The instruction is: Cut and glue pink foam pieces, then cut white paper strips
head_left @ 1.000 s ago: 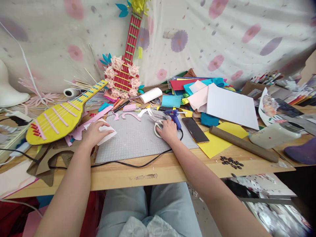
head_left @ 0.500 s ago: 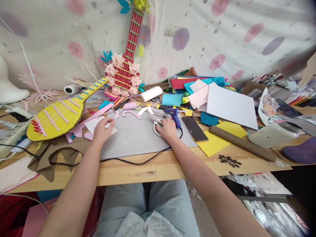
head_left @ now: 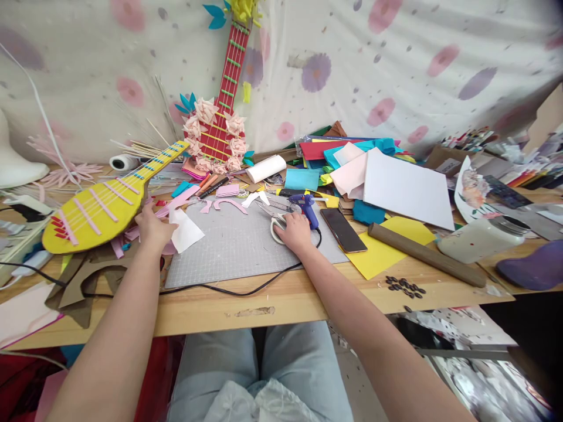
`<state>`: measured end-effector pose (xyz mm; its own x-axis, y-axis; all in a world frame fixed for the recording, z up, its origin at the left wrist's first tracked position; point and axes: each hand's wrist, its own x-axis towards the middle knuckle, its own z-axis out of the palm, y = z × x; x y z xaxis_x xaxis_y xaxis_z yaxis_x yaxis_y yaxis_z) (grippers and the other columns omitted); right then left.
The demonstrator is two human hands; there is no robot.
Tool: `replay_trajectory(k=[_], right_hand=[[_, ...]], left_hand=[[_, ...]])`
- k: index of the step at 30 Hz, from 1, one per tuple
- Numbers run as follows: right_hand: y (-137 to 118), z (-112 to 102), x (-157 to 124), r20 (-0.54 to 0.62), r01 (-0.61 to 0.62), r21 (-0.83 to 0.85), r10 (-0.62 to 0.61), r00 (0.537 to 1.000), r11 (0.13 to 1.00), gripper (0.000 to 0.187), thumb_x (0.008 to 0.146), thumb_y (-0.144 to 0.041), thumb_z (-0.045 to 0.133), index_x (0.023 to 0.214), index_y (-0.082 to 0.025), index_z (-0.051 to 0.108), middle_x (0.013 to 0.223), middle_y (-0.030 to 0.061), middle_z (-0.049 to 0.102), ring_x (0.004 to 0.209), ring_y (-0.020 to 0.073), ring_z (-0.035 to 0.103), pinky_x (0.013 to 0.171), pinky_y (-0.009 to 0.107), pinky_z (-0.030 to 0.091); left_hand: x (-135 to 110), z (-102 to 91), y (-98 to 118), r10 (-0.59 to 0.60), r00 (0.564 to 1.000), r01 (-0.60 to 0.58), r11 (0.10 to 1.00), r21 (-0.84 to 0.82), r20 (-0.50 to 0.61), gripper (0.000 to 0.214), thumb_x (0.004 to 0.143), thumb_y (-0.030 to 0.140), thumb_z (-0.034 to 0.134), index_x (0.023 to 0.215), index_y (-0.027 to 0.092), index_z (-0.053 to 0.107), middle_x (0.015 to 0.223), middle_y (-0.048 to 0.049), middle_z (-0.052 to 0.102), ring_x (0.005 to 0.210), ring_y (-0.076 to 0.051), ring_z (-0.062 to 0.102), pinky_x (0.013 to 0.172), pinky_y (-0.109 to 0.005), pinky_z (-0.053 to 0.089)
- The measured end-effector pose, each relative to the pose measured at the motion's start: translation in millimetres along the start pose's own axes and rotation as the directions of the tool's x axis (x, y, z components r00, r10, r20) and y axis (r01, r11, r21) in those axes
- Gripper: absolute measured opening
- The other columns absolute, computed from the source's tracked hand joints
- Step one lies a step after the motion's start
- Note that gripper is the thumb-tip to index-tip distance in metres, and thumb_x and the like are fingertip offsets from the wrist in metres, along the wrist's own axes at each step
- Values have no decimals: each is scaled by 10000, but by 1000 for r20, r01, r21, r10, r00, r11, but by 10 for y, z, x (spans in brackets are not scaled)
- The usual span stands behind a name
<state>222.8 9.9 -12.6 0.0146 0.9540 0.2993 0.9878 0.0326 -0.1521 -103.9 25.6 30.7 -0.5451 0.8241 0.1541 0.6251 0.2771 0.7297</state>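
Note:
My left hand [head_left: 153, 230] is at the left, fingers apart, over pink paper scraps beside the yellow cardboard lute [head_left: 94, 214]. A white paper piece [head_left: 187, 232] lies just right of its thumb, on the edge of the grey cutting mat [head_left: 229, 252]. My right hand [head_left: 295, 232] rests on the mat with its fingers closed over the white-handled scissors [head_left: 275, 227], whose blades point up and left. Touching distance behind it lies a blue glue gun [head_left: 308, 206]. Pink curved cutouts [head_left: 231, 205] and white scraps [head_left: 255, 198] lie at the mat's far edge.
A red cardboard guitar [head_left: 220, 132] with paper flowers leans on the curtain. On the right are a phone [head_left: 343, 230], yellow paper [head_left: 380, 258], a brown tube [head_left: 426, 255] and a white bottle [head_left: 479, 240]. A black cable [head_left: 246, 291] runs along the table front.
My left hand has moved left off the white paper to the pink scraps by the lute. The white paper has turned and shifted slightly. My right hand stays at the scissors.

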Motion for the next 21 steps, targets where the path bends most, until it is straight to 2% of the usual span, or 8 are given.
replay_trajectory(k=[3,6,8,11,13,15,17,21], right_hand=[[-1,-8,-3,-12,18,25,-18,1000,1000,383,775,-456,497,970,-142,595,986,119,590,974,265,517,835,355,337],[-27,-19,2,-42,14,101,-10,999,995,351,812,-405,457,1005,-134,569,1000,127,598,986,248,529,855,343,338],[-67,-36,17,-37,-58,211,67,997,976,334,830,-384,429,1026,-135,537,992,126,610,965,238,551,829,336,363],[-163,-86,54,132,-226,558,183,974,799,363,809,-446,453,1022,-153,478,920,101,634,847,212,597,709,309,423],[-244,-130,78,292,-304,785,109,950,540,402,775,-492,488,1000,-162,441,894,83,638,774,180,605,632,281,443],[-331,-161,94,374,-350,872,-4,928,341,419,722,-490,557,955,-166,430,893,72,635,739,159,600,596,267,452],[-412,-157,108,396,-365,879,-42,917,305,441,630,-431,667,904,-171,440,876,56,631,741,157,595,612,272,461],[-522,-35,164,382,-359,852,15,924,381,463,521,-275,753,863,-200,450,794,14,630,751,177,597,652,308,475]], left_hand=[[-88,-3,176,-25,1000,22,887,-460,1,662,582,-18,633,1187,127,409,1086,-91,571,940,-180,582,888,-379,434],[-167,-26,419,-61,994,112,606,-787,94,364,632,-19,557,945,163,525,910,-19,632,887,-148,605,864,-347,464],[-228,-7,557,-28,978,203,395,-896,209,282,662,-5,509,877,174,539,860,-2,649,862,-133,614,849,-330,479],[-349,131,664,40,943,315,204,-927,329,251,691,9,467,849,178,565,893,-7,672,936,-138,608,862,-318,483],[-442,286,671,13,915,395,171,-903,403,227,699,24,461,824,173,576,900,-17,680,995,-155,595,874,-327,481],[-532,453,645,32,897,432,152,-889,441,214,695,39,467,817,171,584,915,-20,684,1040,-166,577,893,-338,473],[-603,593,600,32,881,467,103,-878,472,214,686,35,473,805,174,585,906,-15,687,1056,-164,570,911,-338,464],[-667,722,504,3,853,521,56,-852,522,181,706,54,479,790,174,586,887,-25,687,1063,-159,568,930,-317,451]])
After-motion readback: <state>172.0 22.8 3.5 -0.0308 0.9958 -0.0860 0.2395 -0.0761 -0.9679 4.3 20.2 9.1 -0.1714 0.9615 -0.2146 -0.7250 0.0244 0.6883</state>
